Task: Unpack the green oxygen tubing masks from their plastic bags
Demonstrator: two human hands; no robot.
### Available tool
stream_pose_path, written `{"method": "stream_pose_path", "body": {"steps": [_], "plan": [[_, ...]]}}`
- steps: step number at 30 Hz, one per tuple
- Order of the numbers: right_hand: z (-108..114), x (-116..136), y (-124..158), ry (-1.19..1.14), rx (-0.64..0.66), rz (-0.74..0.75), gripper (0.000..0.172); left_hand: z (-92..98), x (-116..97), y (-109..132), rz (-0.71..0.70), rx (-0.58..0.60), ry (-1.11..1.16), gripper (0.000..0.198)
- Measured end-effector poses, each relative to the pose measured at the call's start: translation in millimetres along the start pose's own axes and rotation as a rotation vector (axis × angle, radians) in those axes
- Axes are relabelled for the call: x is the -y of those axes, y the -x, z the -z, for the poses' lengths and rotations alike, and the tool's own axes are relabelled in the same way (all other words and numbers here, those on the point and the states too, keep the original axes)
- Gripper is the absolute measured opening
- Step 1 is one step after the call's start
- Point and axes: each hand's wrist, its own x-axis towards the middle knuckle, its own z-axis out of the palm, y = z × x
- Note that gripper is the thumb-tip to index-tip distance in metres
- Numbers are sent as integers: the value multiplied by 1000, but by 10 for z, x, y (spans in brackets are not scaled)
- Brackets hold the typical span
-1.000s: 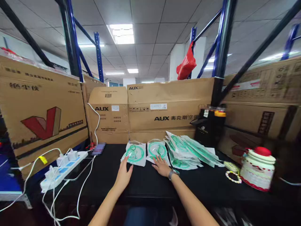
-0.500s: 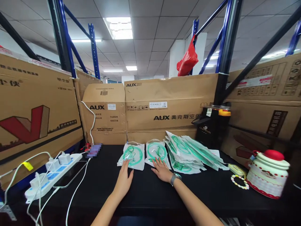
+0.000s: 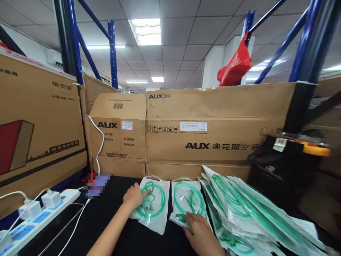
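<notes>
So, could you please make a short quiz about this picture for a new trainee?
1. True or false: the left hand and the right hand rest on the same packet.
2. What lies to the right of the two single packets? A) a pile of tubing packets B) a laptop C) a toolbox
3. Fill in: the tubing coiled inside the left packet is ___ in colour.
Key: 1 false, each hand is on its own packet; 2 A; 3 green.
</notes>
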Motion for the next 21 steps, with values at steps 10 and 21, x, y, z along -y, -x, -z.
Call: {"method": "stream_pose_path", "body": {"steps": [10, 21], "plan": [[-472, 16, -615, -642, -155, 16, 52, -210, 177, 22, -155, 101, 425, 42], [-368, 190, -483, -1303, 12, -30, 50, -227, -57, 396, -151, 315, 1270, 48]]}}
